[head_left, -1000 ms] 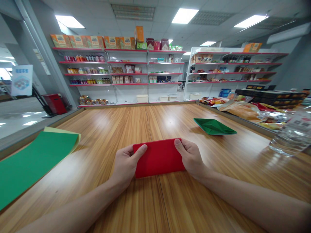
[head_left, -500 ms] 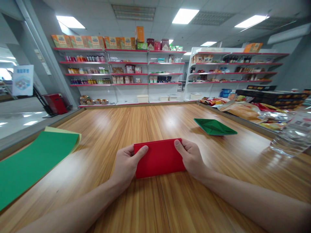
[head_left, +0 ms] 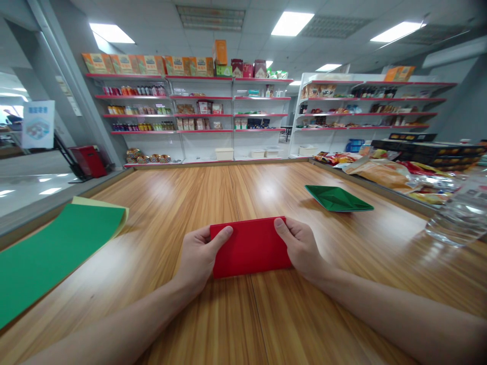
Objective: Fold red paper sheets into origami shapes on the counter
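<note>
A folded red paper (head_left: 249, 247) lies flat on the wooden table (head_left: 243, 192), straight in front of me. My left hand (head_left: 198, 256) grips its left edge, the thumb lying over the top left corner and the fingers curled underneath. At the right edge my right hand (head_left: 300, 247) holds on in the same way, thumb on the top right corner. Both hands are closed on the paper.
Green sheets over a yellow one (head_left: 53, 248) lie at the table's left edge. A folded green paper piece (head_left: 337, 198) sits to the far right. A clear plastic bottle (head_left: 458, 213) and snack packets (head_left: 384, 172) line the right side. Store shelves (head_left: 190, 116) stand behind.
</note>
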